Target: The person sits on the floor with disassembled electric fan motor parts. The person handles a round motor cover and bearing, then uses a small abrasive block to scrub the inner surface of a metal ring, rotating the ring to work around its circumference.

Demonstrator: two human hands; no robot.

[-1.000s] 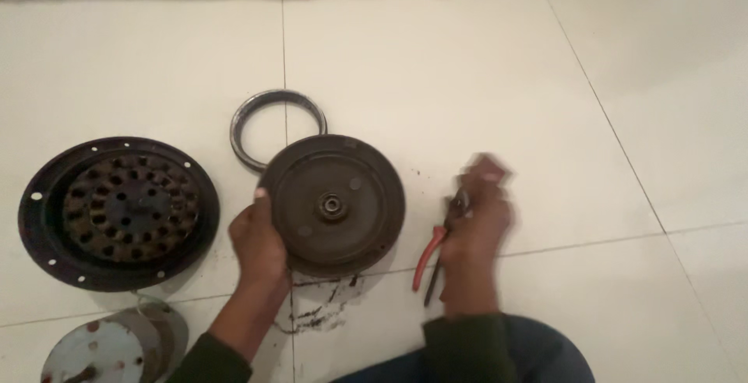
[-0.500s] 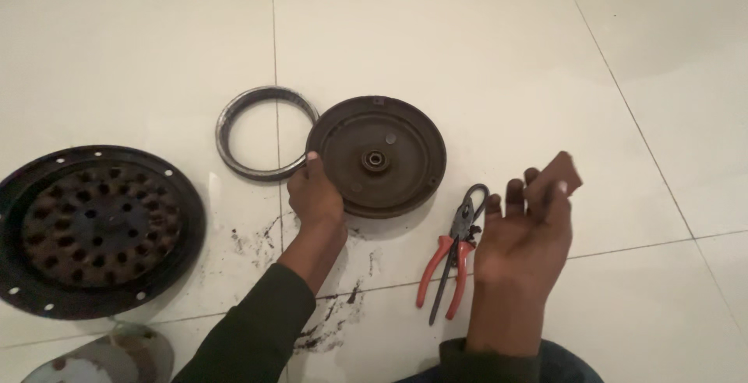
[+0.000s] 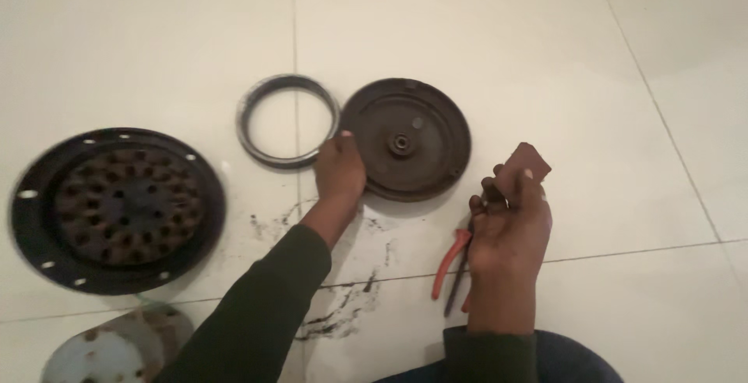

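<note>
- Right hand (image 3: 510,223) is raised above the floor, palm toward the camera, its grip closed on a small brown flat piece (image 3: 523,166) pinched at the fingertips; the piece sticks up past the fingers, one corner pointing up and to the right.
- Left hand (image 3: 339,169) lies flat-fingered on the near-left rim of the dark round disc (image 3: 407,138); the grip is not wrapped round anything, just pressing on the edge, so open and touching.
- The disc lies flat on the tiled floor (image 3: 545,56), hub hole (image 3: 401,143) facing up at its centre.
- From the right hand's piece, the disc sits up and to the left, near but apart; the hub is further left again.
- Left hand is the nearer hand to the disc, already in contact; right hand is clear of it.
- Red-handled pliers (image 3: 450,266) lie on the floor directly under the right hand, handles toward the person, long axis running roughly near-to-far; partly hidden by the hand.
- Grey ring (image 3: 287,120) lies flat just left of the disc, its edge beside the left fingertips.
- Further left: large black perforated plate (image 3: 117,208), well apart.
- Bottom left corner: pale blue-grey round plate (image 3: 117,348), partly cut off by the frame.
- Dark smears (image 3: 343,305) mark the floor between the arms.
</note>
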